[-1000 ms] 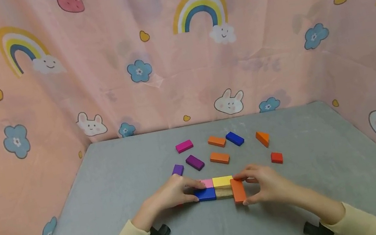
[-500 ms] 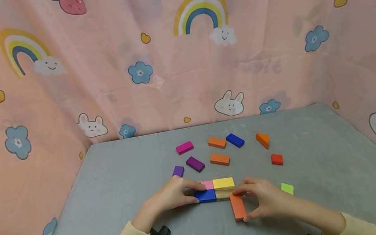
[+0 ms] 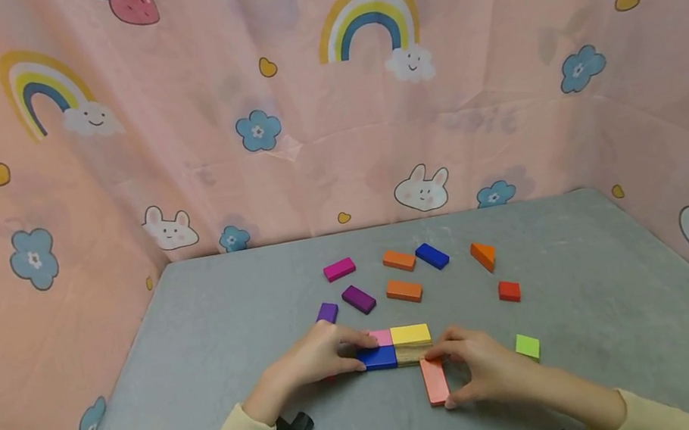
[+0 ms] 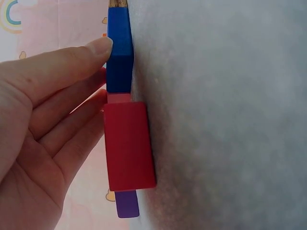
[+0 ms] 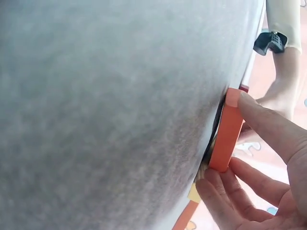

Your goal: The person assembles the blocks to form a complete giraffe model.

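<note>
My left hand (image 3: pixel 314 358) holds the left side of a small block group, thumb against the blue block (image 3: pixel 378 359) and fingers over by the pink block (image 3: pixel 381 337). On the right of that group sits a yellow block (image 3: pixel 410 334), with a bare-wood face in front of it. Between thumb and fingertips, my right hand (image 3: pixel 482 367) pinches an orange block (image 5: pixel 227 136) by its two ends. It stands at the near right corner of the group, its long side pointing toward me. A red block (image 4: pixel 128 146) lies under my left palm, mostly hidden in the head view.
Farther back lie loose blocks: magenta (image 3: pixel 339 269), dark purple (image 3: pixel 359 299), violet (image 3: pixel 327 312), two orange (image 3: pixel 404 290), blue (image 3: pixel 432 256) and an orange triangle (image 3: pixel 483 256). To the right are a red block (image 3: pixel 509 291) and a lime-green one (image 3: pixel 528 346). A patterned curtain (image 3: pixel 196 156) rises behind the table.
My right hand has drawn the orange block toward me, from the yellow block's right end to the group's near corner. The lime-green block has come into sight. My left hand stays put.
</note>
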`<state>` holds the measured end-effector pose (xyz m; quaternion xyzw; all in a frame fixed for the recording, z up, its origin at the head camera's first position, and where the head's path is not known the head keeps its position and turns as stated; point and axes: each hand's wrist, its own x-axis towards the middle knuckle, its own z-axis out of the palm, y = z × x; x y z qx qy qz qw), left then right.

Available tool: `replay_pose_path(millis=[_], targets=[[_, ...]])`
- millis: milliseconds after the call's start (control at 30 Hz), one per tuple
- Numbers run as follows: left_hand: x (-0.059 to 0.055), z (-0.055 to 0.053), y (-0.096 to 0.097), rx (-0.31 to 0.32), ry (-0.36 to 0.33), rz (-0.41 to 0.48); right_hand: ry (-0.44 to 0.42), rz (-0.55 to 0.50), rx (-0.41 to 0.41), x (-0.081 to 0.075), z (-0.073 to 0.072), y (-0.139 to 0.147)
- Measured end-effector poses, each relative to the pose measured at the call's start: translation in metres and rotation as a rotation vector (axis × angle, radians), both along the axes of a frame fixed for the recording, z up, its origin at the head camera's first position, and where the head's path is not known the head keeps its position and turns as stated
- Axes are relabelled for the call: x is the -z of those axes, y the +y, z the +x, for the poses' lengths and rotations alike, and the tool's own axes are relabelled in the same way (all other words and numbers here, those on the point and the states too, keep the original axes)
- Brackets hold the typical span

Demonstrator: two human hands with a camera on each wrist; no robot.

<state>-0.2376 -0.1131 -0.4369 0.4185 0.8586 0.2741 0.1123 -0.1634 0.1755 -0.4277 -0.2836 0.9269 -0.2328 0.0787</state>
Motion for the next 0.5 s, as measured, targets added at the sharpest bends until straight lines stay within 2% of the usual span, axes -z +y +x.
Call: replay_pose_path(millis=[500], targets=[[0.0015,-0.0002,-0.0002,0.006,0.016,0.0,-0.049,-0.009,0.023,0.0016,-0.0018,-0.0014]])
